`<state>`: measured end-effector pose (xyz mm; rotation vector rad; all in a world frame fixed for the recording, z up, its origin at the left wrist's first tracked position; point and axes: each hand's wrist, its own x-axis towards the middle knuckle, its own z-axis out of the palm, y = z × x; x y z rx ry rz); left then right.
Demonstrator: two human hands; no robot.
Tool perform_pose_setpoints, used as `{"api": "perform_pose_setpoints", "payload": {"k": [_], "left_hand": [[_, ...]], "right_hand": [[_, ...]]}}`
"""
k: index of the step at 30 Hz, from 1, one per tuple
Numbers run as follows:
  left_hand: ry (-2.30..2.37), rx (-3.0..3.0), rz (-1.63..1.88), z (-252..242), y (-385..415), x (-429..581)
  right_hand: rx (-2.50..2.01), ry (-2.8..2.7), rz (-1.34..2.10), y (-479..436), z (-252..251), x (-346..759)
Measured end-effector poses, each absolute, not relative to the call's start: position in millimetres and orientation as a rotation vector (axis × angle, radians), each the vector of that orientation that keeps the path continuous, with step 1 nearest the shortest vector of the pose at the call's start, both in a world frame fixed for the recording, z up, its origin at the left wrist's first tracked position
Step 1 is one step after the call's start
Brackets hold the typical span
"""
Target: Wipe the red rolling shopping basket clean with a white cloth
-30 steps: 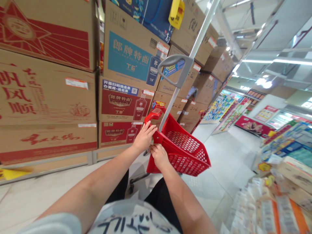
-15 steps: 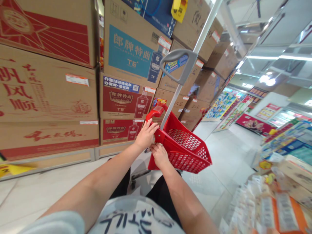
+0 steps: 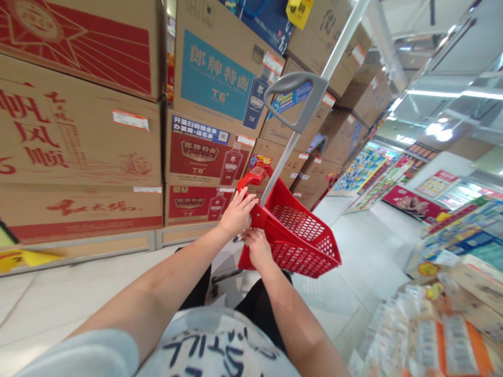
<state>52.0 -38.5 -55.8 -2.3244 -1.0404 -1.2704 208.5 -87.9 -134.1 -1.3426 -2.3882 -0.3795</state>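
Note:
A red shopping cart with a perforated plastic basket stands tilted in the view, just ahead of my body. My left hand lies over the cart's red handle, its fingers curled across the top. Below it, my right hand is closed at the near edge of the cart, its fingertips partly hidden. From the cart rises a metal pole that carries a grey loop grip; neither hand touches that grip.
Stacked cardboard cartons line the left side and run on into the distance. Packaged goods are piled at the lower right. A pale tiled floor stretches between them, with shelves farther back. A person is partly visible beside the far cartons.
The cartons sit slightly farther right and higher in view. Both hands keep their places on the cart.

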Motion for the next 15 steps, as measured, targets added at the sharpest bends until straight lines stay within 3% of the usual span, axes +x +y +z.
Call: {"api": "perform_pose_setpoints", "payload": {"k": [15], "left_hand": [[-1.125, -2.275, -1.06, -62.6, -47.5, 48.6]], "right_hand": [[-1.281, -2.433, -0.309, -95.3, -150.8, 214.7]]}}
